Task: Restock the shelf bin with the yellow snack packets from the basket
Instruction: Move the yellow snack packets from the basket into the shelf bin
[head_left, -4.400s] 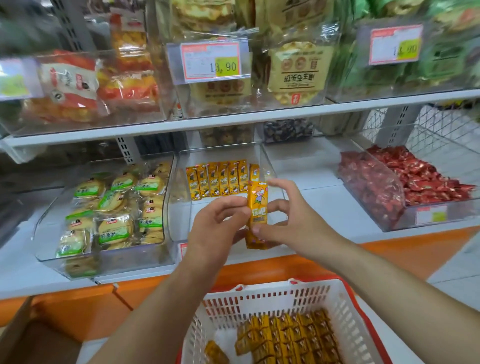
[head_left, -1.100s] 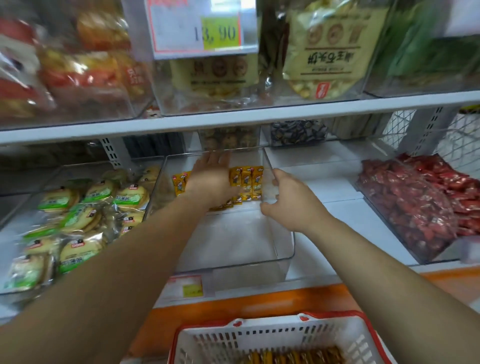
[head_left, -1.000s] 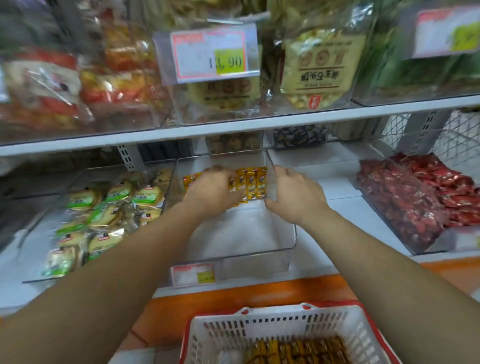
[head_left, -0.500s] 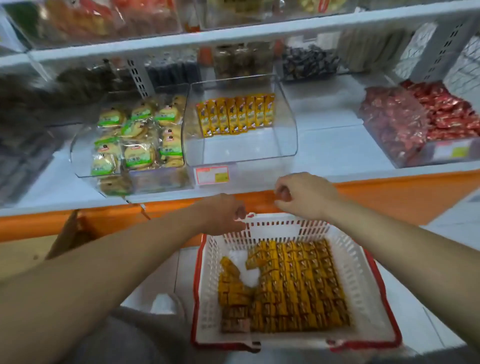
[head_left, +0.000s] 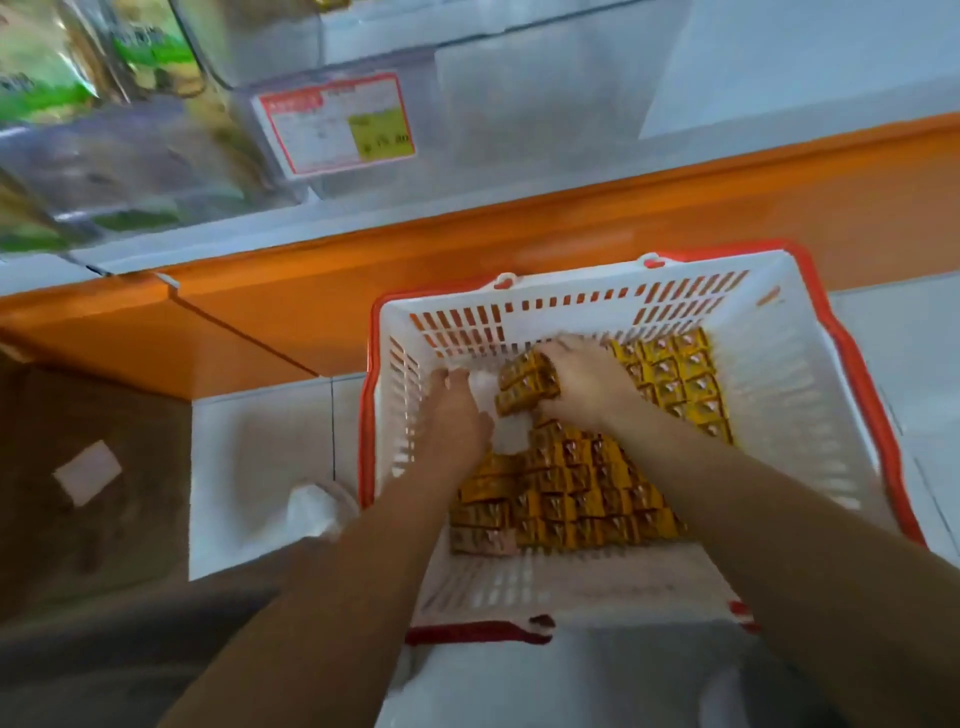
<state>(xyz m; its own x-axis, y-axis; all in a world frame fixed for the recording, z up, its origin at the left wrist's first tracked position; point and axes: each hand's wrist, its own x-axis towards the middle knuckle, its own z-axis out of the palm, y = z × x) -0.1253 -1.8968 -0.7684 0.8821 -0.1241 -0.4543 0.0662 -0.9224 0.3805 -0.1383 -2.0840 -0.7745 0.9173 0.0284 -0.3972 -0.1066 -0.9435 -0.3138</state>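
Inside basket (head_left: 779, 395), right hand (head_left: 587, 384) around packets (head_left: 527, 387).

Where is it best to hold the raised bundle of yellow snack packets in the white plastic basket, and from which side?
Likely by both ends, from above: the bundle of yellow snack packets is a loose row raised above the others. The right hand grips its right end; the left end is free.

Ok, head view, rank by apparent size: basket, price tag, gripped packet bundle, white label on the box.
1. basket
2. price tag
3. packet bundle and white label look alike, so they are not ranked.
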